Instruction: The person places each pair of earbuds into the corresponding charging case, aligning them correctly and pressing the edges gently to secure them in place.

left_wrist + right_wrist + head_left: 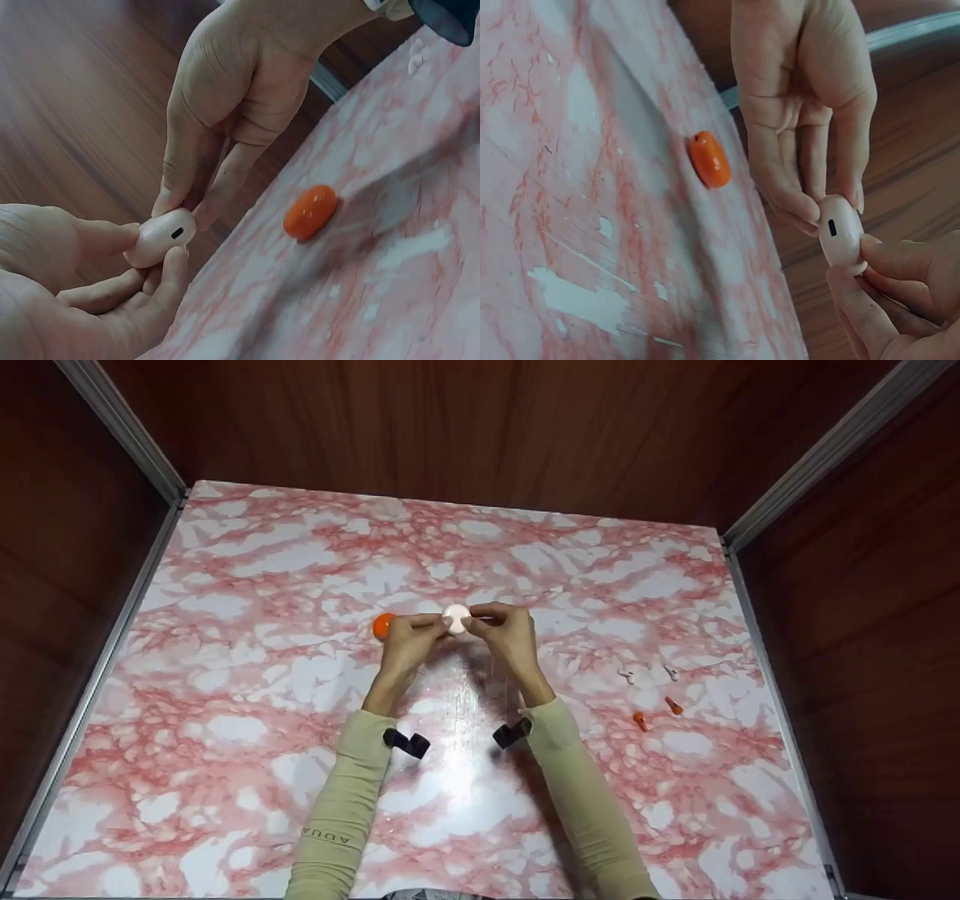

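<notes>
Orange case [382,626]: might roll if the left hand [409,643] nudges it.
Left hand: pinches the white case [457,619].
White case: above the table [225,780], between its side edges; could slip, being smooth, fingertip-held; glossy, rounded, dark-slotted.
Right hand [511,636]: pinches it too.

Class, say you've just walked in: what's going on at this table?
A person's left hand and right hand both pinch a white case, held up off the table. An orange case, not held, rests on the table to the left. Over on the right, two white earbuds and two orange earbuds lie loose.
</notes>
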Available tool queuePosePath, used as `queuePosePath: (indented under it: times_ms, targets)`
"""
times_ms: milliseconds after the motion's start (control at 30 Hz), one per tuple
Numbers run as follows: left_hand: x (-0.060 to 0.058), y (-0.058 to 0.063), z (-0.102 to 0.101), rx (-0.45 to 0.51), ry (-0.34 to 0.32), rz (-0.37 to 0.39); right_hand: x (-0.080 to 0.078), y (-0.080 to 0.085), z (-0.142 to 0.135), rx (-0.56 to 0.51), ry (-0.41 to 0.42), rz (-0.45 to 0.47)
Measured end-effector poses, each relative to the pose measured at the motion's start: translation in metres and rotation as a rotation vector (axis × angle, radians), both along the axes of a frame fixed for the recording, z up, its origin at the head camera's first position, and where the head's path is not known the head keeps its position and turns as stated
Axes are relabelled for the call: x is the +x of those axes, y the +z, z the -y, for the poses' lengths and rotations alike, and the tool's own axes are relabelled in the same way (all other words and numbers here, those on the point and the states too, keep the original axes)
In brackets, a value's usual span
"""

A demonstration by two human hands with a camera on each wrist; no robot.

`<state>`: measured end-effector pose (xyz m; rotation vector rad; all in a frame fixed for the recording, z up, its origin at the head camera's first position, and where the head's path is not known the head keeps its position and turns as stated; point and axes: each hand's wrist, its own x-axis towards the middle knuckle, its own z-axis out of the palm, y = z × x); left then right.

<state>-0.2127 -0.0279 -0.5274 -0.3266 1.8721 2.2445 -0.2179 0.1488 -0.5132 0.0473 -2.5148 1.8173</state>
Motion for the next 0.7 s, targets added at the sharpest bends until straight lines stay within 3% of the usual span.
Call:
queuePosePath:
  times_ms: [433,700]
  targets:
    - [0.017,0.01,-0.019,0.137,-0.059,-0.049,0.024,0.011,-0.017,-0.071,-0.019,-0.054]
    - [0.027,0.013,-0.017,0.202,-0.189,-0.12,0.031,0.017,-0.035,-0.092,0.081,-0.024]
